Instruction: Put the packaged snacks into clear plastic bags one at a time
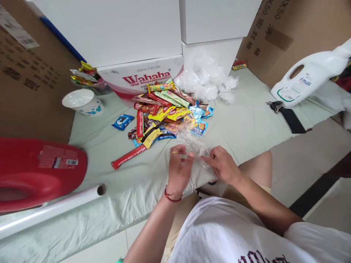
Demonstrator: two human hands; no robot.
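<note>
A thin clear plastic bag (201,147) lies crumpled at the near side of the snack pile, between my hands. My right hand (225,166) is closed, its thumb and index finger pinching the bag's near edge. Just left of the bag, my left hand (179,168) is held with loosely curled fingers and the thumb apart, and nothing shows in its grasp. Beyond both hands is a heap of small wrapped snacks (164,113) in red, yellow, green and blue packets. One long red snack stick (128,157) pokes out toward the left, and a blue packet (123,122) lies apart.
Crumpled clear plastic bags (205,80) are bunched against the white boxes (115,29). On the left are a paper cup (82,102), a red jug (41,171) and a white roll (55,210). A white detergent bottle (307,78), keys (276,106) and a black phone (293,120) lie right.
</note>
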